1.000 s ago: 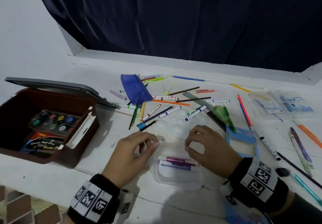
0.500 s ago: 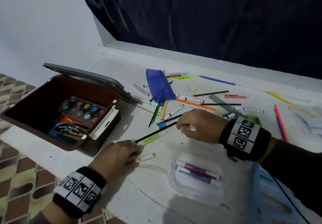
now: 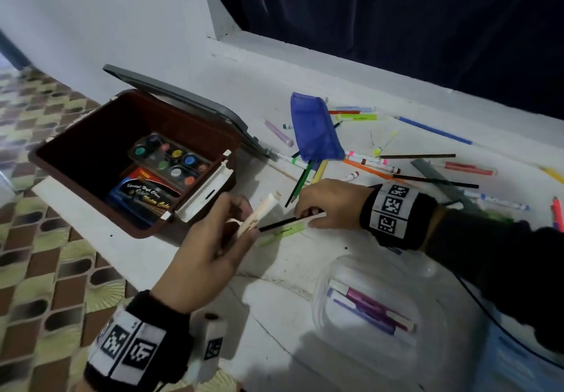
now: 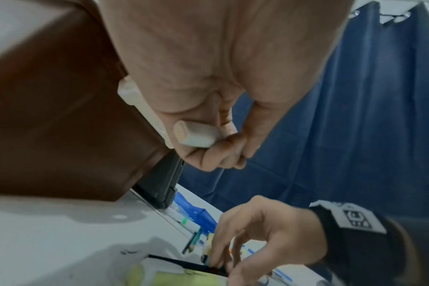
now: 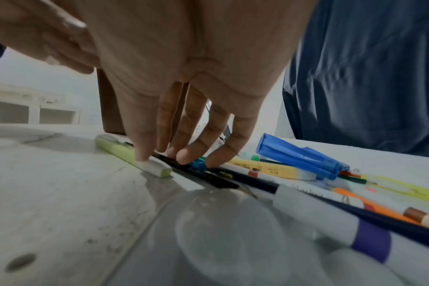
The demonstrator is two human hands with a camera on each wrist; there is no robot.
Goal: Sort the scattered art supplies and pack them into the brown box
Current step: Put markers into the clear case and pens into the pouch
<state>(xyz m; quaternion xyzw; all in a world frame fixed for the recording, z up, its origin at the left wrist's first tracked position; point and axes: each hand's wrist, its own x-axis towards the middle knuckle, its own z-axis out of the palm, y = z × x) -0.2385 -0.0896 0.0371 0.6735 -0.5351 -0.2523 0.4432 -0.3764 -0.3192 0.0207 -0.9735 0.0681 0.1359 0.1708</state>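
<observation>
Standing open at the left of the white worktop (image 3: 189, 257), brown box (image 3: 91, 147) with its grey lid (image 3: 183, 98) tipped back on the far side; inside, a paint palette (image 3: 171, 156) over a dark printed pack (image 3: 146, 193), and a cream tray (image 3: 204, 193) leaning along the right wall. Just right of the box's near corner, left hand (image 3: 207, 251) lifted off the worktop, fingers curled round a cream marker (image 3: 259, 211) that points up and away; its rounded end poking out of the fist in the left wrist view (image 4: 194, 135). Right beside it, right hand (image 3: 332, 202) reaching across, fingertips (image 5: 142, 154) pressed down on a light green highlighter (image 5: 125, 152) and a black pencil (image 3: 280, 224) lying on the worktop; whether those fingers actually pinch either one, cannot tell. Farther back and to the right, a blue pouch (image 3: 314, 129) lying over a scatter of markers and pencils (image 3: 381, 162). Nearer, at the right, a clear plastic container (image 3: 366, 269) with purple and white markers (image 3: 369, 309) inside. Along the far edge, a dark curtain (image 3: 396, 25) above a white ledge. Tagged black bands on both wrists.
</observation>
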